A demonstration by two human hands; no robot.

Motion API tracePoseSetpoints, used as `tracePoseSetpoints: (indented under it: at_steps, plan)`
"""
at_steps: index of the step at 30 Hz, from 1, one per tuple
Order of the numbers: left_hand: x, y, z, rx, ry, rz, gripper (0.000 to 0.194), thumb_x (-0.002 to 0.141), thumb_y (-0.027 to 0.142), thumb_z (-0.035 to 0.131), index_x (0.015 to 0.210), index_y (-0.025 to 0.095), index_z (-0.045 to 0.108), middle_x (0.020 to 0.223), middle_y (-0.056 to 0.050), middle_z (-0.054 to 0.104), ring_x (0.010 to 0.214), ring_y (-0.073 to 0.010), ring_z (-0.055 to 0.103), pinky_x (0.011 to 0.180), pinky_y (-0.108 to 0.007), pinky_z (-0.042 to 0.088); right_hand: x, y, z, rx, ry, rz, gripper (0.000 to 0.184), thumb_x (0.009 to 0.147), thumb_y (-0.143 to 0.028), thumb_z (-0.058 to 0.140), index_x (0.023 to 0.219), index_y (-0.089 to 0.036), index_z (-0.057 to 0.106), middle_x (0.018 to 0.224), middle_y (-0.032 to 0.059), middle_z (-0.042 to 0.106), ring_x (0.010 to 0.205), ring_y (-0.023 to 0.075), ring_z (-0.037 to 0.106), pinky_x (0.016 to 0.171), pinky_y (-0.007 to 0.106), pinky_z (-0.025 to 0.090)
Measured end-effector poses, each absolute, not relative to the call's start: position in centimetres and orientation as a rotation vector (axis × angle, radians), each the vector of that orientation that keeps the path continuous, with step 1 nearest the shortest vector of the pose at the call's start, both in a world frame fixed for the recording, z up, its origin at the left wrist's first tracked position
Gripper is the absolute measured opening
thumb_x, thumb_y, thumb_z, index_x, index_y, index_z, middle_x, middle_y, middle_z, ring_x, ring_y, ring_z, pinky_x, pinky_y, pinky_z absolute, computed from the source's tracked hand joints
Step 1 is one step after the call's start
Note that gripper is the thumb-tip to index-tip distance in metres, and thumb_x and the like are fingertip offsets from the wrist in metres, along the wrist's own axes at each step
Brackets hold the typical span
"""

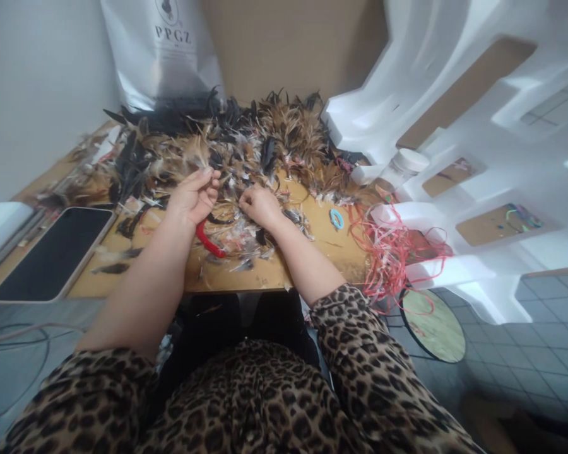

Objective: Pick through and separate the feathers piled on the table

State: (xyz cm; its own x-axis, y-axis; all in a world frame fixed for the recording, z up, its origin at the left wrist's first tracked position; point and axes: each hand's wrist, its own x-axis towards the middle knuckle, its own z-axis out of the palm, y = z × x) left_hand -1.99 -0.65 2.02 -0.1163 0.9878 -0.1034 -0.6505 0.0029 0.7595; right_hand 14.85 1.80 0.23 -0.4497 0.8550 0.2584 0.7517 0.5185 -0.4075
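Note:
My left hand (195, 194) is raised a little over the table, thumb and forefinger pinched on a light brown feather (199, 153) whose tip points away from me. The feather blends with the heap of brown and black feathers (293, 126) behind it. To its right, my right hand (261, 207) is closed with its fingertips down among loose feathers; whatever they hold is hidden. A red curved handle (209, 241) lies below my left hand, its other end out of sight among the feathers.
A phone (54, 252) lies at the left. Right of my hands are a blue ring (336, 219) and tangled red strings (390, 252). White foam packing (483, 126) and a jar with a white lid (409, 162) stand at the right. A silver bag (170, 69) stands behind.

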Motion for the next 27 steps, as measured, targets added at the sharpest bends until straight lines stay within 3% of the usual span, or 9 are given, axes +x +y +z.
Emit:
tracePoseSetpoints:
  at_steps: [10,19,27]
  plan:
    - [-2.2,-0.2,1.0,0.804,1.008,1.564,0.006,0.066,0.013,0.069,0.070,0.009,0.065,0.076,-0.006,0.068,0.057,-0.0054,0.058,0.047,-0.012,0.044,15.9,2.8,1.1,-1.065,-2.124,0.365,0.014,0.078,-0.019,0.050,0.073,-0.014,0.062,0.079,0.0043,0.057,0.080,0.0148,0.052,0.078,0.027,0.039]
    - [-1.8,-0.4,1.2,0.845,0.987,1.542,0.009,0.065,0.014,0.069,0.072,0.011,0.065,0.088,-0.008,0.070,0.063,-0.0059,0.061,0.051,-0.012,0.045,16.6,2.8,2.2,-0.887,-1.789,1.048,0.022,0.074,-0.035,0.057,0.077,-0.013,0.058,0.065,-0.0019,0.055,0.059,0.0085,0.045,0.062,0.023,0.038]
    - [-0.8,-1.0,1.6,1.080,1.110,1.528,0.013,0.060,0.018,0.074,0.065,0.011,0.064,0.077,-0.008,0.071,0.063,-0.0113,0.064,0.052,-0.016,0.048,17.0,2.2,2.7,-0.879,-2.229,0.655,0.010,0.074,-0.018,0.052,0.070,-0.012,0.060,0.070,0.0008,0.058,0.067,0.0099,0.049,0.067,0.023,0.035]
